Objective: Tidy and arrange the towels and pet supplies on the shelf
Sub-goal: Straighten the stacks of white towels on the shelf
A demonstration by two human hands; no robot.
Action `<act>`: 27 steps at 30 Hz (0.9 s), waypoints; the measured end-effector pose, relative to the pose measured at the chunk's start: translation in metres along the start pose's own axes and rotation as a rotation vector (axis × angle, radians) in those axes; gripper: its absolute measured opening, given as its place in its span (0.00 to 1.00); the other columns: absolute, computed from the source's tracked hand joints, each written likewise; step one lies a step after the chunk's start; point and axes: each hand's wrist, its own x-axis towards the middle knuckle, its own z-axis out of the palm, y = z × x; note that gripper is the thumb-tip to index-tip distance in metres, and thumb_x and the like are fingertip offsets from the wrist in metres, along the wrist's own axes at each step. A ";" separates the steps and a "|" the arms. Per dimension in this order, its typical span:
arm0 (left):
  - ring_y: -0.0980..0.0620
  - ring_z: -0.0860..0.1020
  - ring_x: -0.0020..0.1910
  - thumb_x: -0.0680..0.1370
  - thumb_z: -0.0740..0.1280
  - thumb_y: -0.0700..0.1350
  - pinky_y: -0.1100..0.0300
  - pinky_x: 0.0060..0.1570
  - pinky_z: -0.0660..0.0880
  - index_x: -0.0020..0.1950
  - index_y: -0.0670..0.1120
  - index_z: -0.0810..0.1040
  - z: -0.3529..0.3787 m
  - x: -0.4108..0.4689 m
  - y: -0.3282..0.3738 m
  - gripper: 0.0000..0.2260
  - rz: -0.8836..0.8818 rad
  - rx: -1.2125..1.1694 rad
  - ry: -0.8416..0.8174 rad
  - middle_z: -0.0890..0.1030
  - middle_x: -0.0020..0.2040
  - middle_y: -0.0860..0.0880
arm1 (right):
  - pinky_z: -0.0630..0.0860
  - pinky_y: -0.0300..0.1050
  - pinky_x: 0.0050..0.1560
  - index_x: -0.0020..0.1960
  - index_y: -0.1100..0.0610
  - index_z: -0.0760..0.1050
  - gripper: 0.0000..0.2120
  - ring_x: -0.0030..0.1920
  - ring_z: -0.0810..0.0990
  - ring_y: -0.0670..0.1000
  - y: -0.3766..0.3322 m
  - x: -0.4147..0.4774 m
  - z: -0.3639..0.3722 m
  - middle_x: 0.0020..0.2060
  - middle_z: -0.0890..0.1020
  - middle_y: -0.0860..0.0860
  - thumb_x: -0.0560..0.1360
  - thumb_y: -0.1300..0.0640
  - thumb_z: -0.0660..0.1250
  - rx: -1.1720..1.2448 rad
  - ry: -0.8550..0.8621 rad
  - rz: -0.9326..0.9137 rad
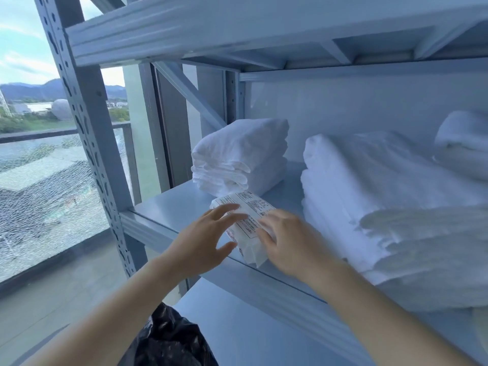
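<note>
1. The left hand (203,241) is spread wide, its straight fingers over a white printed packet (253,204); the right hand (287,241) rests relaxed fingers on the packet's right side, and neither grips it
2. The packet lies at the front of the shelf (171,204), before a small folded towel stack (240,157)
3. A larger towel pile (369,194) sits to the right

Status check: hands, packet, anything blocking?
Left hand open, fingers spread against white printed plastic packet. Right hand on packet top, grip unclear. Packet at front edge of grey metal shelf. Folded white towel stack directly behind.
</note>
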 end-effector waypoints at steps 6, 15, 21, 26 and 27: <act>0.61 0.62 0.69 0.70 0.50 0.45 0.75 0.58 0.58 0.69 0.57 0.67 0.001 0.000 0.004 0.27 0.014 -0.112 -0.012 0.64 0.71 0.61 | 0.70 0.44 0.46 0.52 0.54 0.75 0.14 0.55 0.71 0.50 -0.001 -0.006 0.002 0.51 0.75 0.47 0.80 0.49 0.54 -0.024 0.028 0.012; 0.64 0.66 0.65 0.75 0.49 0.59 0.75 0.59 0.61 0.67 0.54 0.71 -0.003 -0.030 -0.008 0.25 -0.038 -0.270 0.058 0.68 0.69 0.60 | 0.69 0.45 0.61 0.64 0.46 0.73 0.18 0.65 0.65 0.45 -0.011 -0.018 0.000 0.64 0.72 0.42 0.76 0.43 0.60 0.064 -0.027 -0.141; 0.64 0.70 0.60 0.71 0.57 0.68 0.76 0.55 0.64 0.70 0.55 0.67 -0.007 -0.040 0.002 0.30 -0.017 -0.187 0.020 0.64 0.69 0.63 | 0.66 0.43 0.65 0.67 0.47 0.70 0.26 0.67 0.63 0.44 -0.005 -0.018 0.002 0.66 0.69 0.43 0.71 0.46 0.70 0.086 -0.053 -0.179; 0.69 0.63 0.64 0.66 0.66 0.68 0.79 0.56 0.57 0.71 0.58 0.62 -0.003 -0.040 -0.002 0.37 -0.016 -0.160 -0.010 0.59 0.70 0.67 | 0.69 0.44 0.61 0.64 0.49 0.74 0.21 0.63 0.69 0.48 -0.005 -0.016 0.009 0.62 0.75 0.46 0.71 0.52 0.71 0.118 0.009 -0.176; 0.68 0.63 0.64 0.66 0.68 0.66 0.78 0.57 0.57 0.71 0.59 0.62 -0.002 -0.040 -0.003 0.36 -0.015 -0.152 -0.012 0.59 0.70 0.67 | 0.70 0.44 0.61 0.63 0.50 0.75 0.20 0.63 0.69 0.48 -0.005 -0.015 0.010 0.61 0.75 0.46 0.71 0.53 0.71 0.119 0.025 -0.175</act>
